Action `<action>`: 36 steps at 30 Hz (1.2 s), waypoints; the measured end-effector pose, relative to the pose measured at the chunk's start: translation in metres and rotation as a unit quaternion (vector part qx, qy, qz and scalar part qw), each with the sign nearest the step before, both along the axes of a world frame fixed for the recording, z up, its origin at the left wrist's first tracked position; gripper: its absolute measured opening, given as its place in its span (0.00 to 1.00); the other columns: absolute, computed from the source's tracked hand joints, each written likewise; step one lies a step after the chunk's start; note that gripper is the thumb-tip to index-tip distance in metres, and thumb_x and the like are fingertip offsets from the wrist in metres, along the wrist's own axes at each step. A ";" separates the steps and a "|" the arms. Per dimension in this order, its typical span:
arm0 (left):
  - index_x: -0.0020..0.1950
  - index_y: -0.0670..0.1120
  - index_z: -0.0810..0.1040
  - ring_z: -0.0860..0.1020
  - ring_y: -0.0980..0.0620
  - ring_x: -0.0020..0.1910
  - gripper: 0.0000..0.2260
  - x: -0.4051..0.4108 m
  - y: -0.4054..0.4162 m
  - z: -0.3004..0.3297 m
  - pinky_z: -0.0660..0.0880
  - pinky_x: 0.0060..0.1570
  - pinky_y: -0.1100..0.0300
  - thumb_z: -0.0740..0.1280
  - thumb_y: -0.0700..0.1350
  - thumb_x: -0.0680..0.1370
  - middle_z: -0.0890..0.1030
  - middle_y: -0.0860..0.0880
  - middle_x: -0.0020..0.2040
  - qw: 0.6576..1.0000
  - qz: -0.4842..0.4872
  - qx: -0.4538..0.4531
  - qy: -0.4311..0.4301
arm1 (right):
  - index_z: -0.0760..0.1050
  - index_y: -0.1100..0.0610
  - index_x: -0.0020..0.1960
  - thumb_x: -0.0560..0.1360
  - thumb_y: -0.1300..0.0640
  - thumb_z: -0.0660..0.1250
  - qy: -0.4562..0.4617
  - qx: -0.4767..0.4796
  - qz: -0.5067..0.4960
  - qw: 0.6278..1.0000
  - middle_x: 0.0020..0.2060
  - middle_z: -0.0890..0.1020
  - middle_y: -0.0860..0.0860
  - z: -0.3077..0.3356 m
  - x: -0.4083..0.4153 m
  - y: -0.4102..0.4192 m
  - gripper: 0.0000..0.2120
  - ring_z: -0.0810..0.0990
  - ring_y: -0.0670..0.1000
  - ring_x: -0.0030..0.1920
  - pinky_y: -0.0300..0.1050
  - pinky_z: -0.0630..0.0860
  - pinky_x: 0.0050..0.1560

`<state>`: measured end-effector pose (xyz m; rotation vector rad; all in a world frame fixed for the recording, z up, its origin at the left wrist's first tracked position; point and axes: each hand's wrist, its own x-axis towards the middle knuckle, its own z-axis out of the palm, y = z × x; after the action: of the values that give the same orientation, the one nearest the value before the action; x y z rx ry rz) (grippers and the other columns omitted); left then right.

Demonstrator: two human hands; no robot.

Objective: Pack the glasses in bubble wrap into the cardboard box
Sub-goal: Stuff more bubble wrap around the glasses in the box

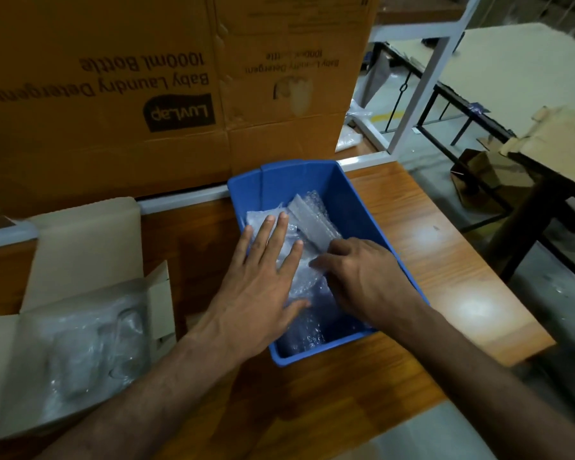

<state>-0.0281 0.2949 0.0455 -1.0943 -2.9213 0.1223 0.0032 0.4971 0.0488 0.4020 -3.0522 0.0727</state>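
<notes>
A blue plastic bin [359,197] stands on the wooden table and holds a pile of bubble wrap pieces [307,217]. My left hand [263,280] lies flat on the pile, fingers spread. My right hand [362,277] reaches into the bin from the right, its fingers curled around the edge of one bubble wrap piece. At the left sits an open white cardboard box [87,240] with its flaps up. Inside it lie glasses in bubble wrap [93,340], blurred in this view.
Big brown cartons [120,94] printed "Baby Laundry Detergent" stand behind the bin and box. The wooden table [445,277] ends close to the right of the bin. Beyond it are a white metal frame [422,81], another table [512,71] and torn cardboard [558,137].
</notes>
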 end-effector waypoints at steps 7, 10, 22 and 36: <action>0.63 0.46 0.82 0.59 0.38 0.80 0.18 -0.005 -0.017 0.010 0.57 0.77 0.40 0.73 0.43 0.73 0.62 0.39 0.80 0.989 0.004 0.117 0.085 | 0.76 0.56 0.69 0.78 0.57 0.67 0.141 -0.064 -0.028 0.988 0.60 0.78 0.57 0.004 0.013 -0.011 0.19 0.78 0.59 0.58 0.57 0.73 0.64; 0.62 0.46 0.83 0.62 0.38 0.79 0.17 -0.001 -0.035 0.014 0.57 0.77 0.40 0.70 0.39 0.73 0.65 0.38 0.79 0.981 -0.004 0.157 0.118 | 0.74 0.56 0.70 0.75 0.59 0.72 0.137 -0.065 -0.036 0.988 0.68 0.75 0.60 0.008 0.014 -0.022 0.24 0.74 0.59 0.68 0.59 0.66 0.74; 0.57 0.43 0.78 0.72 0.38 0.73 0.20 0.015 -0.156 0.021 0.66 0.74 0.39 0.77 0.41 0.67 0.77 0.37 0.69 0.982 0.094 0.114 0.120 | 0.72 0.56 0.49 0.67 0.69 0.67 0.136 -0.073 0.086 0.984 0.48 0.76 0.54 0.022 -0.009 -0.155 0.15 0.75 0.55 0.51 0.57 0.62 0.75; 0.54 0.43 0.77 0.79 0.40 0.58 0.15 0.033 -0.287 -0.008 0.68 0.72 0.40 0.66 0.35 0.68 0.80 0.40 0.55 0.973 0.108 0.126 0.162 | 0.79 0.45 0.55 0.73 0.47 0.75 0.005 -0.075 0.193 0.978 0.67 0.77 0.46 0.007 -0.010 -0.273 0.12 0.75 0.48 0.67 0.47 0.68 0.69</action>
<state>0.0054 0.0079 0.0377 -0.6499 -2.6584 -0.0618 -0.0064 0.2236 0.0563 0.9696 -2.8857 0.3147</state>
